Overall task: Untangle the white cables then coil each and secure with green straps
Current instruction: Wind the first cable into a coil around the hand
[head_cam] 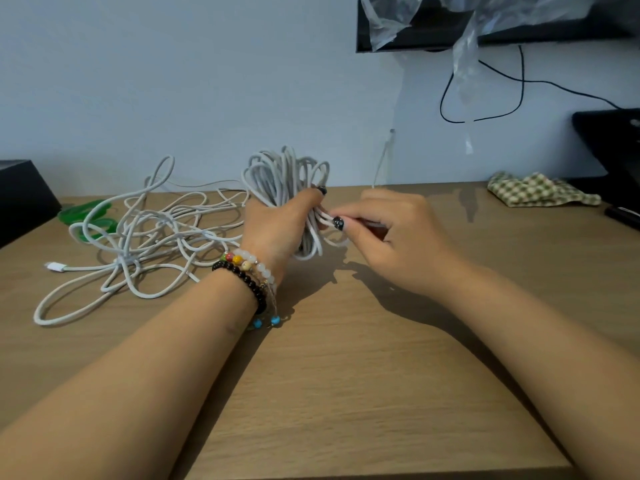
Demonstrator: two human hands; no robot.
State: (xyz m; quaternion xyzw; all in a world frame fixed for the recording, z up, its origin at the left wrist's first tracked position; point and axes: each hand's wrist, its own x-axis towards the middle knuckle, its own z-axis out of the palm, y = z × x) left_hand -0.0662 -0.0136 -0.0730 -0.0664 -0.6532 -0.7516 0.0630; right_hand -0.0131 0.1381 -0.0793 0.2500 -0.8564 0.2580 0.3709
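Note:
My left hand (280,226) grips a coiled bundle of white cable (284,174) upright above the wooden table (346,375), fingers wrapped round its middle. My right hand (388,233) pinches strands of that bundle at its right side, thumb and forefinger closed on them. A free end of the cable (382,161) sticks up behind my right hand. To the left a loose tangle of white cable (145,237) lies spread on the table, with a white plug (55,266) at its left end. Green straps (86,216) lie behind the tangle, partly under it.
A black box (24,199) stands at the left table edge. A checked cloth (540,190) lies at the back right beside dark objects (609,140). A black screen with clear plastic (485,22) and a black wire (519,84) hang on the wall.

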